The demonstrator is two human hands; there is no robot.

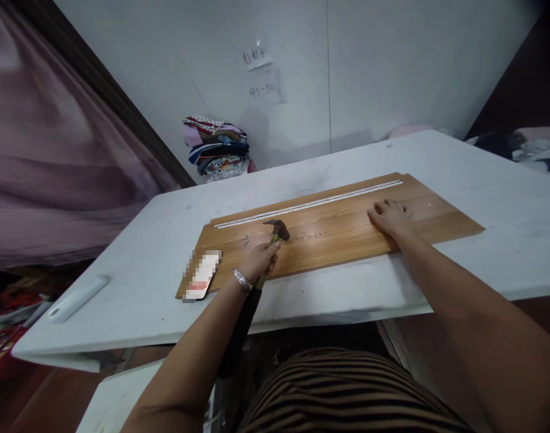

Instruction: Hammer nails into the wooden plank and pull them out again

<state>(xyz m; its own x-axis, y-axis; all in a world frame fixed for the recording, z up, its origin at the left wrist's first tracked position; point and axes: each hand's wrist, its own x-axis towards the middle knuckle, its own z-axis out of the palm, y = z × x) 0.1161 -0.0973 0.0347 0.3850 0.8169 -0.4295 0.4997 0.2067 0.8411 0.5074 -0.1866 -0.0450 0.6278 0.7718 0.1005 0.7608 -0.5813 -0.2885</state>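
Fingers [269, 262] of the left hand [258, 263] clamp the hammer [278, 229] just under its head, right hand [389, 218] splayed flat on the board [342, 242], and so choked a swing could glance off and dent it.

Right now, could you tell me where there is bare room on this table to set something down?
Bare table lies beyond the board, right of it, and between it and the white bar at left. The board's left end is crowded: left hand with hammer, loose nails, a card. The right hand rests farther right.
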